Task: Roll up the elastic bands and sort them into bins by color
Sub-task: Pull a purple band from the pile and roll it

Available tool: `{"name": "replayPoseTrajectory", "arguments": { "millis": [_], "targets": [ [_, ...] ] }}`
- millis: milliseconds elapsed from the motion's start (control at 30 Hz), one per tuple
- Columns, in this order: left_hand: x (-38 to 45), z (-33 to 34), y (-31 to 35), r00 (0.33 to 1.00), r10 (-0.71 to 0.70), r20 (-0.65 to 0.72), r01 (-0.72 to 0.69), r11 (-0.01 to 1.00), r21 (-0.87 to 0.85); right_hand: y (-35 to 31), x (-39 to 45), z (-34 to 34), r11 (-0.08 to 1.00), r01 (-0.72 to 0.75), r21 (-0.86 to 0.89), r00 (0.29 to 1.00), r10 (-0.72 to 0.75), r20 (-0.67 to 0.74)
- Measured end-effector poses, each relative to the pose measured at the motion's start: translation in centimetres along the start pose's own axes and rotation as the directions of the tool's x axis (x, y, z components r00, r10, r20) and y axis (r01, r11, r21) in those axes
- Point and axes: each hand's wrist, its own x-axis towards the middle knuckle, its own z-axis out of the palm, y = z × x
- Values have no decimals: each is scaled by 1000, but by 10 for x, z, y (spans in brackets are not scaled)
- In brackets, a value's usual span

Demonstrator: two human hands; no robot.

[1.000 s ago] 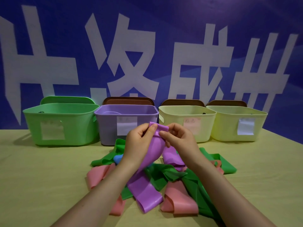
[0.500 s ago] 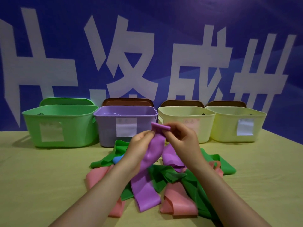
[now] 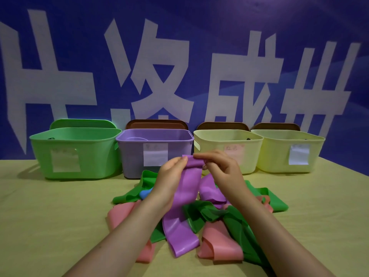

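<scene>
four bins stand in a row at the back of the surface [image 3: 50, 216]. green bin [image 3: 75, 152], far left: interior hidden by its front wall. purple bin [image 3: 153, 150]: a pale purple curved shape shows inside at back left; cannot tell what it is. two pale yellow bins, one [image 3: 227, 150] right of centre and one [image 3: 287, 150] far right: contents not visible. each carries a paper label. left hand [image 3: 169, 180] and right hand [image 3: 221, 168] both have the grip pinching the top end of a purple band [image 3: 185, 198], raised before the purple bin, its lower end lying on a pile of green, pink and purple bands [image 3: 219, 240].
</scene>
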Motion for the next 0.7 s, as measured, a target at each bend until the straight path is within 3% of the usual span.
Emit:
{"name": "replayPoseTrajectory", "arguments": {
  "millis": [100, 167, 333, 533, 700],
  "targets": [
    [3, 0, -2, 994, 106, -28, -101, 986, 132, -6, 1, 2, 930, -249, 272, 968, 242, 60],
    [2, 0, -2, 987, 161, -15, -154, 966, 209, -10, 1, 4, 893, -323, 313, 946, 313, 83],
    [4, 1, -7, 969, 249, -1, -232, 907, 352, -7, 0, 6, 939, -289, 186, 957, 289, 30],
    [0, -1, -5, 962, 265, 73, -274, 924, 265, -6, 0, 7, 968, -227, 110, 971, 233, -43],
    [3, -3, -5, 921, 381, 83, -387, 869, 308, -9, -1, 7, 956, -224, 188, 974, 228, -1]
  ]
}}
